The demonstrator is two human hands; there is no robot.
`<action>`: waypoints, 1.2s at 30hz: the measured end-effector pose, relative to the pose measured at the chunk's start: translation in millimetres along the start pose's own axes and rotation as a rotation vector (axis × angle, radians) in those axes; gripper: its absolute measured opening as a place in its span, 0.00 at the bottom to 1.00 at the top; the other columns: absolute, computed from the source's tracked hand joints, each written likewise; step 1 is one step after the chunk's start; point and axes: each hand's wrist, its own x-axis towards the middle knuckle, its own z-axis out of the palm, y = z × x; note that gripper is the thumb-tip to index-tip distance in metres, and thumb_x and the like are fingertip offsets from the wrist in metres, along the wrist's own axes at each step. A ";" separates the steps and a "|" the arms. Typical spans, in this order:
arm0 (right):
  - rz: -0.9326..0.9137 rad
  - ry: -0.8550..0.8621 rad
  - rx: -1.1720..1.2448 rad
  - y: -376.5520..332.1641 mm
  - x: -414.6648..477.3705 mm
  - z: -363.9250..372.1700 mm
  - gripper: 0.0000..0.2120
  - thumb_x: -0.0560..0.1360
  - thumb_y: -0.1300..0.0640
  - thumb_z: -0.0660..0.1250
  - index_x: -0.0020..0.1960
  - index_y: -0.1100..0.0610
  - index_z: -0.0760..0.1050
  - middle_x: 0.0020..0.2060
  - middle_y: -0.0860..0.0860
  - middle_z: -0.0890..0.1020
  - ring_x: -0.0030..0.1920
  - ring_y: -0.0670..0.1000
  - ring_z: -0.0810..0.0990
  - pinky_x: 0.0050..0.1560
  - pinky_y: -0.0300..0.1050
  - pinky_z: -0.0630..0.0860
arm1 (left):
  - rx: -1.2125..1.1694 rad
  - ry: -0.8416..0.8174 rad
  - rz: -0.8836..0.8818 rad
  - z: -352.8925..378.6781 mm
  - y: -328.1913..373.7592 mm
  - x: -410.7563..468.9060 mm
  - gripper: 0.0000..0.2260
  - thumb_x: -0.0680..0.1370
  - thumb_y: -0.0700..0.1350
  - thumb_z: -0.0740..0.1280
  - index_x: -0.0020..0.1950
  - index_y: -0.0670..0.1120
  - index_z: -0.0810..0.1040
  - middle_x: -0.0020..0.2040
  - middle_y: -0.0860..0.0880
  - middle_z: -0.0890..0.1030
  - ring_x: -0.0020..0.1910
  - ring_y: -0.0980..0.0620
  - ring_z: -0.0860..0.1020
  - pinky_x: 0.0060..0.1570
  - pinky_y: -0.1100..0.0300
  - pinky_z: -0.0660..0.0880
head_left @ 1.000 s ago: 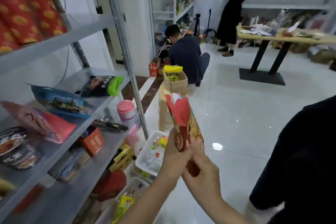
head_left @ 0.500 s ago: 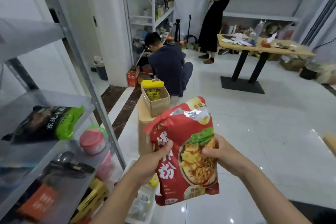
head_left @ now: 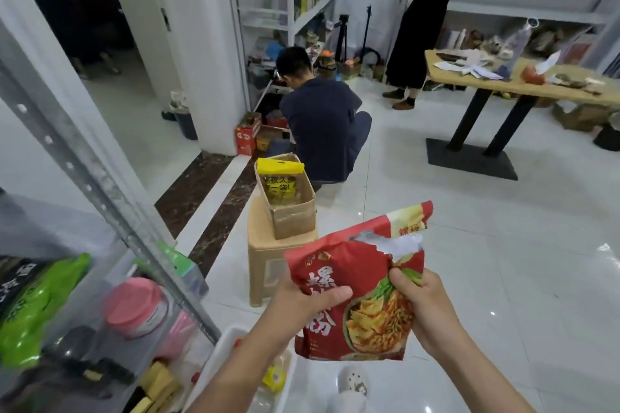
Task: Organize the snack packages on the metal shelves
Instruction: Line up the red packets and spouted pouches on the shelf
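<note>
I hold a red noodle package [head_left: 362,265] upright in front of me with both hands; its top is torn open and shows silver lining. My left hand [head_left: 302,303] grips its left edge, thumb across the front. My right hand [head_left: 419,307] grips its right side. The metal shelves [head_left: 110,198] stand at the left, holding a black and green snack bag [head_left: 37,298] and a pink-lidded jar [head_left: 137,308].
A cardboard box [head_left: 292,208] with a yellow bag [head_left: 280,183] sits on a tan stool [head_left: 265,265] ahead. A white bin [head_left: 221,355] lies on the floor below. One person crouches [head_left: 322,117] beyond; another stands [head_left: 422,13] by a wooden table [head_left: 523,84].
The red package has turned from edge-on to face me and sits lower and further right. My right hand has shifted to grip its upper right side. My view has swung right, away from the shelves.
</note>
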 end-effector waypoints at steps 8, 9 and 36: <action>0.043 -0.202 -0.319 -26.8 154.6 -42.7 0.27 0.56 0.38 0.71 0.47 0.56 0.82 0.42 0.50 0.87 0.46 0.51 0.85 0.42 0.36 0.78 | -0.074 0.291 -0.013 24.3 16.6 136.1 0.20 0.61 0.43 0.82 0.50 0.43 0.83 0.41 0.46 0.86 0.40 0.48 0.85 0.43 0.55 0.81; 0.059 -0.284 -0.346 -33.8 174.2 -46.3 0.26 0.57 0.39 0.72 0.49 0.55 0.82 0.44 0.48 0.87 0.47 0.49 0.85 0.43 0.36 0.78 | -0.077 0.323 0.001 23.6 21.2 152.8 0.15 0.64 0.39 0.80 0.49 0.44 0.83 0.40 0.47 0.86 0.39 0.49 0.85 0.41 0.57 0.81; 0.046 -0.340 -0.736 62.5 562.5 55.6 0.20 0.71 0.72 0.70 0.45 0.46 0.78 0.42 0.39 0.82 0.43 0.37 0.81 0.47 0.30 0.75 | 0.273 0.545 0.022 -166.4 17.8 479.0 0.18 0.74 0.26 0.66 0.44 0.50 0.82 0.41 0.53 0.84 0.41 0.60 0.81 0.44 0.69 0.75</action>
